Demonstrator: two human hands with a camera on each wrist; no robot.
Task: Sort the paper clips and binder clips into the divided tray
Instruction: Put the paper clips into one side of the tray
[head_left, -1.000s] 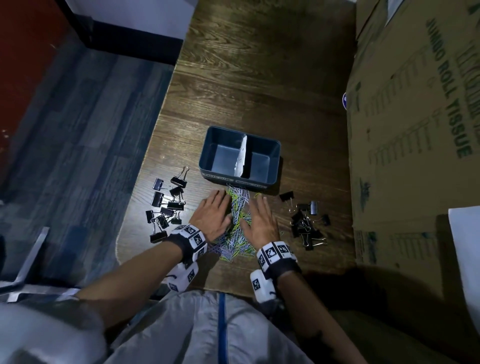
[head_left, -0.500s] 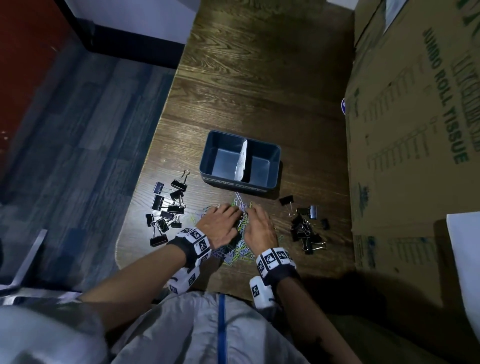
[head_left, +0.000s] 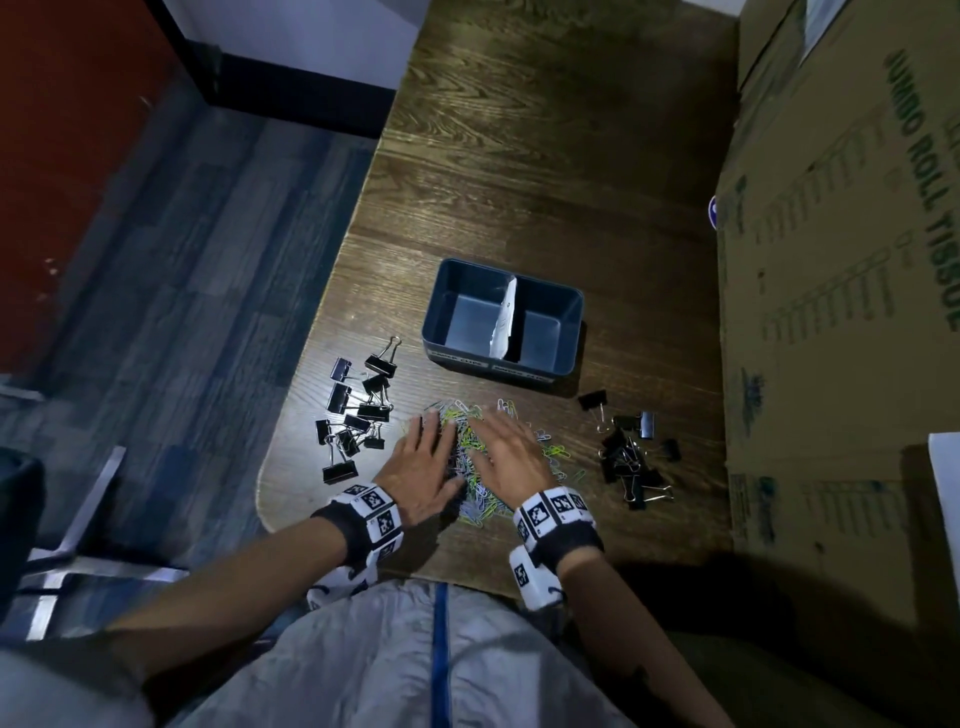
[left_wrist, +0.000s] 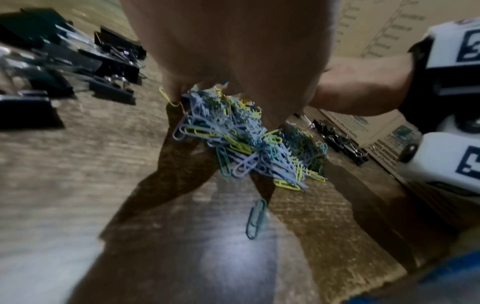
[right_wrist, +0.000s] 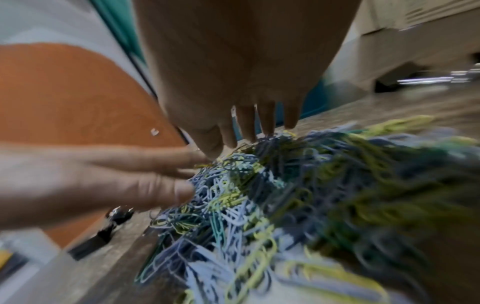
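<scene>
A heap of coloured paper clips (head_left: 469, 457) lies on the wooden table in front of the dark blue divided tray (head_left: 571, 332), whose two compartments look empty on either side of a white divider (head_left: 505, 322). My left hand (head_left: 423, 462) lies flat on the heap's left side and my right hand (head_left: 511, 452) on its right, fingers straight and spread. The left wrist view shows the heap (left_wrist: 246, 148) under the palm and one teal clip (left_wrist: 257, 218) lying apart. In the right wrist view both hands' fingers touch the heap (right_wrist: 285, 195). Black binder clips sit in two groups, left (head_left: 358, 415) and right (head_left: 631, 457).
A big cardboard box (head_left: 841, 312) walls off the table's right side. The table's rounded left edge (head_left: 270, 467) drops to a blue-grey floor. Bare wood (head_left: 545, 156) stretches beyond the tray.
Half a second ago both hands were drawn together with fingers curled over the heap; now they lie flatter and a little apart, fingers spread, and the clips are spread wider.
</scene>
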